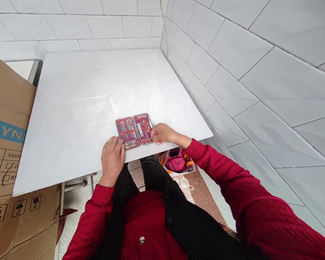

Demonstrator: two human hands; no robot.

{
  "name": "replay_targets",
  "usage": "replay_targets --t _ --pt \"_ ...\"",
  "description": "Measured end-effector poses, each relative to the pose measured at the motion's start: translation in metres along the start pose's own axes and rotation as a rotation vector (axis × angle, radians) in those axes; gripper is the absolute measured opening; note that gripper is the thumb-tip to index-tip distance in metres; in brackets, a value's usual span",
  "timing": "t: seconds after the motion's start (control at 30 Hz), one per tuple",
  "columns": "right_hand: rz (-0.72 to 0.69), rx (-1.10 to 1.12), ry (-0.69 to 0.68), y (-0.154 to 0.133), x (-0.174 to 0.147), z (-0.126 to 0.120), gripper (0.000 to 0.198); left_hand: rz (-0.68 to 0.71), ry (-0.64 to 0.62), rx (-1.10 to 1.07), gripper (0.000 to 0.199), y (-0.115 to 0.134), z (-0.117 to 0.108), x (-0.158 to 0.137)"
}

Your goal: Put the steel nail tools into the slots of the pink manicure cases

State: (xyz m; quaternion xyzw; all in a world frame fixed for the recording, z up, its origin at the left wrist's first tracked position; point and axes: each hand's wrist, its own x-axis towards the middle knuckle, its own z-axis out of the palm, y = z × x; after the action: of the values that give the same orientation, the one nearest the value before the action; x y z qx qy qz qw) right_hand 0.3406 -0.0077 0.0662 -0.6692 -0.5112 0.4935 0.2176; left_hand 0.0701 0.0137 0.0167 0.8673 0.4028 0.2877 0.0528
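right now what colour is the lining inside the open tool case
Red, holding silver metal tools; the open case shows best in the head view, by both hands.

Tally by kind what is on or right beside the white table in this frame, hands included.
Hands: 2 (left hand, right hand)
Manicure case, lying open on the table: 1
Cardboard box at the table's left: 1
Pink bag on the floor below the table edge: 1
Total: 5
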Motion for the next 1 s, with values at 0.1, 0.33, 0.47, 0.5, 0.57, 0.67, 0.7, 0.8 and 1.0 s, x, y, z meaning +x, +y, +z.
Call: replay_targets --t 0.1,0.33,0.47,0.5,0.57,0.67,0.7,0.8,1.0 --pt "-0.004 -0.140 0.103 -0.005 -0.006 0.006 0.017 0.003 0.009 0.007 0.032 0.000 0.000 0.000" --pt "-0.160 -0.691 0.330 -0.008 -0.019 0.024 0.011 -0.001 0.003 -0.002 0.034 -0.001 0.001 0.000" --pt "-0.178 -0.800 0.413 0.002 -0.023 0.036 0.018 0.000 0.011 0.008 0.034 -0.001 0.002 0.000" --pt "-0.177 -0.797 0.437 0.004 -0.024 0.038 0.018 0.001 0.012 0.011 0.034 -0.001 0.002 -0.001" --pt "-0.195 -0.759 0.491 0.009 -0.028 0.042 0.018 0.007 0.015 0.017 0.034 -0.001 0.001 -0.001" --pt "-0.295 -0.661 0.553 0.019 -0.032 0.048 0.017 0.020 0.022 0.026 0.035 -0.001 0.001 0.000" --pt "-0.343 -0.628 0.556 0.023 -0.034 0.050 0.017 0.023 0.025 0.025 0.035 -0.001 0.000 0.000" --pt "-0.486 -0.523 0.552 0.034 -0.036 0.055 0.017 0.025 0.029 0.009 0.035 -0.002 -0.001 0.000" --pt "-0.636 -0.190 0.656 0.051 -0.043 0.068 0.019 0.010 0.042 -0.036 0.032 -0.001 -0.008 -0.017"
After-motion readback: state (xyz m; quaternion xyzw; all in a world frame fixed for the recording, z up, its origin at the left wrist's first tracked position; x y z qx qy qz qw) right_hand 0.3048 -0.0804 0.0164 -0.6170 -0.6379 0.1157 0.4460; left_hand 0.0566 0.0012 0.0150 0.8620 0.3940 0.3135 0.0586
